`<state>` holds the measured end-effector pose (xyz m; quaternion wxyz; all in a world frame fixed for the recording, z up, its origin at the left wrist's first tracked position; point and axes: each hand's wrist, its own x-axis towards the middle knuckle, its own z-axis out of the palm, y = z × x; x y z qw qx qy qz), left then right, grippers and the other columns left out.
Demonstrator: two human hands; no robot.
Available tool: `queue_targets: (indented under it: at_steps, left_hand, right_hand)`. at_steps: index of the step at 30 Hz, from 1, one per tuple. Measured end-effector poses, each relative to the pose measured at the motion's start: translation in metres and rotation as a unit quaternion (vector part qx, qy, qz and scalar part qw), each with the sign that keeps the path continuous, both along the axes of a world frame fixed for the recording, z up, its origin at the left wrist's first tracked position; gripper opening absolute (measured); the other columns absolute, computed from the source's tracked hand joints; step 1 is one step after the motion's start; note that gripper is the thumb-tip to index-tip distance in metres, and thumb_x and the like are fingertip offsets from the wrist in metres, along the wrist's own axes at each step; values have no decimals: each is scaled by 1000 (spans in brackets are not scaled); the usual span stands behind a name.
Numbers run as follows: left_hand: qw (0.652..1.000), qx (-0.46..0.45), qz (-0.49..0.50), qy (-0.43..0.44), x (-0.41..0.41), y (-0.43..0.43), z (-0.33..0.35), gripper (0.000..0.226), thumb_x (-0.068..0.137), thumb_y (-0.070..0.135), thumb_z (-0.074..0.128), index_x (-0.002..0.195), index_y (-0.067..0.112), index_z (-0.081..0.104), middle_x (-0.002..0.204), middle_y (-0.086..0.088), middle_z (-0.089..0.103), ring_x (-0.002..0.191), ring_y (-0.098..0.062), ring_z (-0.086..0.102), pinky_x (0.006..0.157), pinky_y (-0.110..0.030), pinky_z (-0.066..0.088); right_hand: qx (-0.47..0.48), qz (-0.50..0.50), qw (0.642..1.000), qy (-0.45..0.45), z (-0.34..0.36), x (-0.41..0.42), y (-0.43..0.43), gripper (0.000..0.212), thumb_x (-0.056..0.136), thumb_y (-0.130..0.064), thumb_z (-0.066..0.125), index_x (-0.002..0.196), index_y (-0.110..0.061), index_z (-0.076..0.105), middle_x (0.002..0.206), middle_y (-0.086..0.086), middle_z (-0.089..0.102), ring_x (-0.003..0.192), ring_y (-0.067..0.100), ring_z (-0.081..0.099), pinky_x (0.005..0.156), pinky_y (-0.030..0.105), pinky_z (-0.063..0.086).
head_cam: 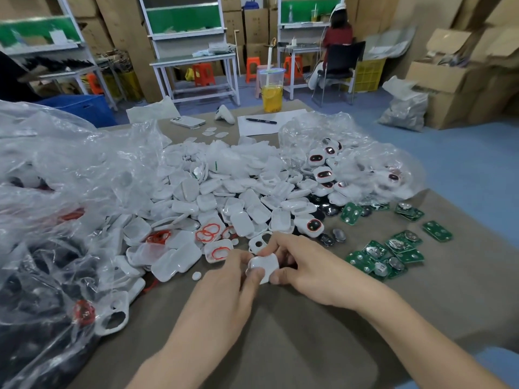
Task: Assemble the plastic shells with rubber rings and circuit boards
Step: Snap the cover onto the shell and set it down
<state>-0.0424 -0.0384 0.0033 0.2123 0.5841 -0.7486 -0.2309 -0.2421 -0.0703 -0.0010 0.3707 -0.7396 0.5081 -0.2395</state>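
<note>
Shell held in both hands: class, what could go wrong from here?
The shell is pinched between the left hand and right hand right beside the pile of loose shells; if it slips, it could get lost among them. The boards lie loose by the right forearm, so a sweep might scatter them.

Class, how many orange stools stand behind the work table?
3 clear orange stools: one under the middle bench, one between the benches, one under the right bench. An orange shape under the left bench may be a fourth.
</note>
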Motion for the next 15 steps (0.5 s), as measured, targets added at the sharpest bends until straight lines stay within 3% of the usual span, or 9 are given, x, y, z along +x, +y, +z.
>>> queue_targets:
  at_steps: [3, 5, 9, 11, 15]
  left_hand:
    - [994, 11, 5, 110, -5, -7, -2, 10, 99, 51, 41, 107, 45, 43, 80, 21, 70, 74, 3, 63, 64, -22, 43]
    - [977, 18, 25, 213, -9, -20, 1, 11, 102, 42, 43, 110, 37, 50, 74, 15, 71, 62, 0, 62, 58, -18, 42]
    - [934, 82, 38, 345, -7, -47, 12, 22, 107, 28, 44, 107, 27, 65, 61, 5, 63, 53, -9, 53, 45, -19, 41]
    - [915, 116, 11, 387, 0, -54, 11, 28, 106, 27, 46, 101, 29, 73, 64, 1, 62, 53, -12, 52, 44, -21, 42]
    - [871, 170, -45, 459, 9, -58, 4, 19, 98, 38, 59, 105, 31, 75, 70, -4, 63, 57, -13, 55, 50, -22, 46]
  right_hand:
    - [-3, -38, 996, -76, 0, 4, -1, 27, 87, -27, 67, 102, -49, 58, 84, -17, 59, 72, -1, 56, 69, 21, 44]
    - [22, -74, 986, -146, 5, 12, -7, 25, 89, -25, 69, 101, -45, 62, 81, -14, 60, 70, 3, 57, 71, 22, 47]
    - [159, -76, 923, -341, 19, 22, -26, 24, 92, -6, 69, 113, -16, 67, 68, -3, 65, 67, 13, 62, 72, 25, 54]
    - [196, -59, 902, -379, 22, 23, -32, 25, 92, -2, 68, 116, -9, 67, 71, 2, 65, 68, 15, 61, 70, 23, 54]
    - [208, -27, 890, -404, 23, 21, -36, 25, 91, 1, 67, 113, -8, 73, 76, 6, 66, 69, 16, 60, 75, 25, 54]
